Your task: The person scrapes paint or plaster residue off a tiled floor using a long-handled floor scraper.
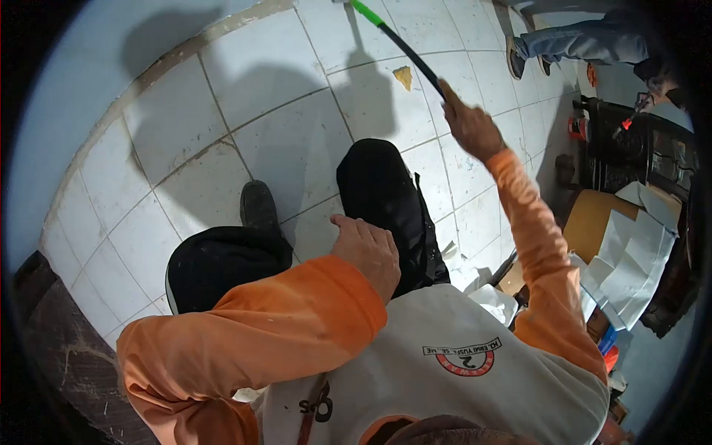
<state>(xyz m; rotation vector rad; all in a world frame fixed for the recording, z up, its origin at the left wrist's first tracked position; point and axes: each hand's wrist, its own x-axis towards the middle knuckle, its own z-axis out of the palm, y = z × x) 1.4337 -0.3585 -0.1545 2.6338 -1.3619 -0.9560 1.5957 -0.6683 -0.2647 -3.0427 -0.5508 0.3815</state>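
Gripping a long, thin black-and-green stick [413, 58] over square white floor tiles [278, 141]

So the right hand [472, 127] has its fingers wrapped snugly round the black end of the stick, no gap that I can see. From there it slants up and left, turning bright green near the top edge, where the far end gets cut off, so can't tell you what's on it. A small, jagged tan scrap [403, 77] lies on the tiles just beside the stick in this view.

Left hand [368, 258] is back-side up over a leg in black trousers [377, 196], fingers loosely bent. Palm's hidden, so can't tell if it's got hold of anything, or if it's actually resting on the leg.

Both arms are in long orange sleeves [289, 308], with an off-white printed shirt front [437, 319] between them. Over at upper right, well apart, there's another person in blue jeans [586, 43], near some dark carved wooden furniture [623, 141]. Crumpled white paper sheets [627, 256] are heaped below that.
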